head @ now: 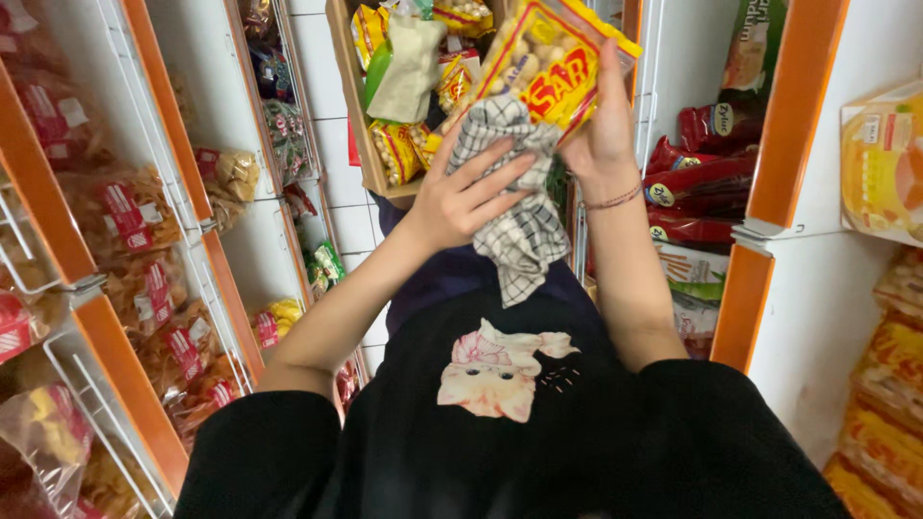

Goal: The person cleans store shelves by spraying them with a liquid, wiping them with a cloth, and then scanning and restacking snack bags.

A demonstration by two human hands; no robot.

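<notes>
Checked black-and-white cloth (519, 226) — yellow-and-red snack bag (548, 62).

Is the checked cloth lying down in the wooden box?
No, the left hand presses the checked cloth against the snack packet that the right hand holds up.

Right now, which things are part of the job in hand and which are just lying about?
In hand:
left hand
checked cloth
right hand
snack packet

Lying about:
wooden crate of packets
red bags
chip bags on the left rack
</notes>
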